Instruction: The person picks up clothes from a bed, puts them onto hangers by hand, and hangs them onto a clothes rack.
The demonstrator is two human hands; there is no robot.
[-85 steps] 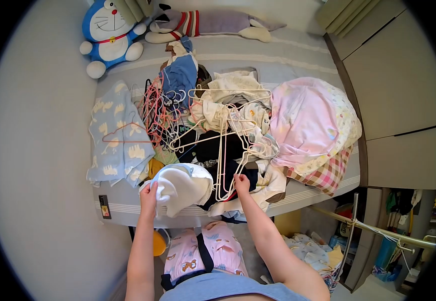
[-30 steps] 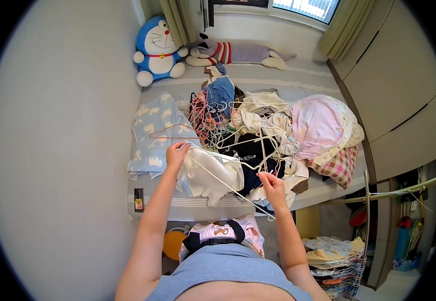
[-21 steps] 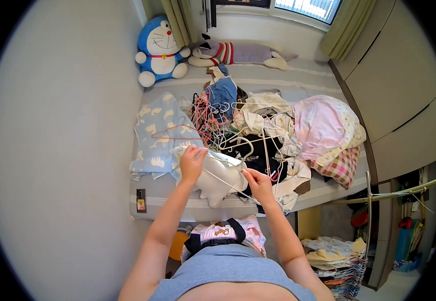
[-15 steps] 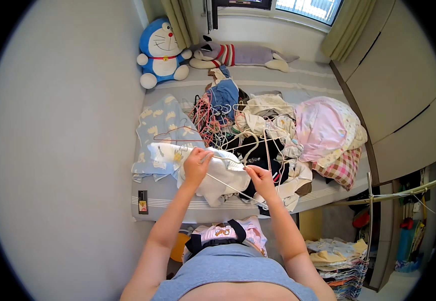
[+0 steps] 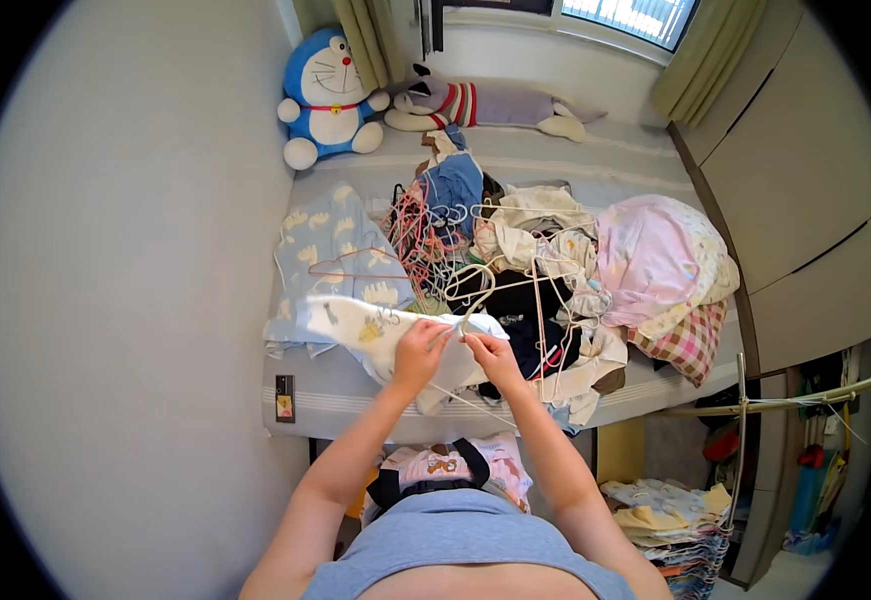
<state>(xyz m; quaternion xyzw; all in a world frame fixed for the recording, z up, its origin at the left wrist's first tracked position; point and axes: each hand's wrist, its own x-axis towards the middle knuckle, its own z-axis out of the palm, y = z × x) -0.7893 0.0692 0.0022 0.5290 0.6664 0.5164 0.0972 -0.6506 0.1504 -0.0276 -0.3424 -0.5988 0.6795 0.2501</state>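
Note:
My left hand (image 5: 423,352) is closed on a white printed garment (image 5: 367,326), which spreads out to its left over the bed's near side. Close beside it, my right hand (image 5: 492,360) pinches a white clothes hanger (image 5: 485,292) just below the hook. The hook points up and away from me. One straight bar of the hanger slants down under my hands. The rest of the hanger is hidden by the cloth and my fingers, so how far it sits inside the garment cannot be made out.
A heap of pink and red hangers (image 5: 420,235) lies mid-bed near dark clothes (image 5: 525,300). A light blue patterned cloth (image 5: 330,235) is at left, a pink bundle (image 5: 645,245) at right. A phone-like dark object (image 5: 285,399) rests near the edge. Hung clothes (image 5: 670,525) stand lower right.
My hands have come closer together: the left moved right and slightly down, the right moved left. The hanger's hook shifted left, and the white garment is stretched out more to the left.

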